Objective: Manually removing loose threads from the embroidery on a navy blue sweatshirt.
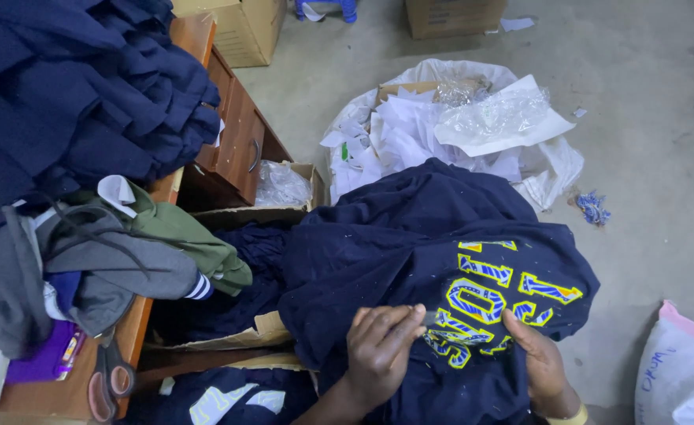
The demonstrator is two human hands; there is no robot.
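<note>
both hands are working on a dark navy cotton garment with yellow and blue embroidered lettering, which is lying bunched over the person's lap at the bottom middle of the view. the left hand is pinching a small thin metal tool between thumb and fingers, with its tip sitting right at the lettering. the right hand is pressing down on the fabric just beside the lettering, thumb spread flat over the cloth. off to the left, a wooden desk is carrying a heap of navy clothes and a grey and green pile, with orange-handled scissors near its edge. behind the garment a white sack of paper scraps and clear plastic is sitting on the concrete floor.
</note>
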